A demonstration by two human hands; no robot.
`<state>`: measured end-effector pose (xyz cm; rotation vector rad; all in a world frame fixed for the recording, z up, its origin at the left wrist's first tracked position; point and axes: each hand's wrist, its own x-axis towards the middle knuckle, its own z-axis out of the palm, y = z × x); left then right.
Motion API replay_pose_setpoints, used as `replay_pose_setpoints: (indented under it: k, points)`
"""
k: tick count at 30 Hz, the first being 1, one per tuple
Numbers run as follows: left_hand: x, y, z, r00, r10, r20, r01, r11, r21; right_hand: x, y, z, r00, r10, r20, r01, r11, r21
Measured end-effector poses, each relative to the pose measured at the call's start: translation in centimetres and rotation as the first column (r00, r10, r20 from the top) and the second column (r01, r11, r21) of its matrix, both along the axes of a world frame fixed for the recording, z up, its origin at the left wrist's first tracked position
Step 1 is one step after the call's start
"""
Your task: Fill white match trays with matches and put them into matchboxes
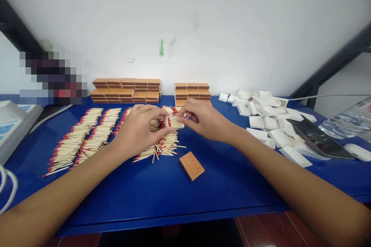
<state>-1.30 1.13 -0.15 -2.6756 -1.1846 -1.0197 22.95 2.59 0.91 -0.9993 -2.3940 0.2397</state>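
A small white matchbox tray point(174, 124) with red-tipped matches in it is gripped at its left end by my left hand point(139, 129), thumb and fingers closed around it. My right hand point(204, 120) pinches at the tray's right end, its fingertips on the matches there. Below both hands lies a loose pile of matches point(166, 144), partly hidden by my left hand. Nearer the front, an orange matchbox sleeve point(191, 166) with red print lies on the blue table point(150, 193).
Long rows of matches point(71, 139) lie at the left. Stacked orange matchboxes point(126, 90) stand along the wall, with a smaller stack point(192, 92) to their right. White trays point(269, 117) are heaped at right, beside a phone point(320, 139), a mouse point(358, 151) and a plastic bottle point(348, 117).
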Motion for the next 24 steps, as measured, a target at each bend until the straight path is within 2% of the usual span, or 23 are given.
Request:
replay_pose_setpoints:
  k: [5, 9, 12, 15, 19, 24]
  points:
    - [-0.2, 0.3, 0.3, 0.996, 0.078, 0.034, -0.077, 0.997, -0.027, 0.7, 1.4, -0.6, 0.997, -0.046, -0.064, 0.046, 0.999, 0.000]
    - [-0.5, 0.5, 0.4, 0.988, 0.137, 0.068, -0.134, 0.990, -0.044, 1.3, 2.5, -1.7, 0.994, -0.093, 0.063, 0.096, 0.995, -0.036]
    - [-0.6, 0.7, 0.3, 0.987, 0.145, 0.074, -0.143, 0.989, -0.042, 1.5, 3.0, -2.3, 0.987, -0.103, 0.121, 0.112, 0.991, -0.072]
    - [-0.7, 0.7, 0.4, 0.988, 0.137, 0.072, -0.135, 0.990, -0.042, 1.6, 3.2, -2.6, 0.988, -0.110, 0.106, 0.118, 0.991, -0.070]
    - [-0.6, 0.7, 0.4, 0.987, 0.139, 0.075, -0.136, 0.990, -0.044, 1.6, 3.3, -2.6, 0.986, -0.124, 0.115, 0.132, 0.990, -0.058]
    - [-0.7, 0.8, 0.2, 0.989, 0.134, 0.068, -0.132, 0.990, -0.041, 1.8, 3.3, -2.4, 0.976, -0.132, 0.172, 0.151, 0.983, -0.107]
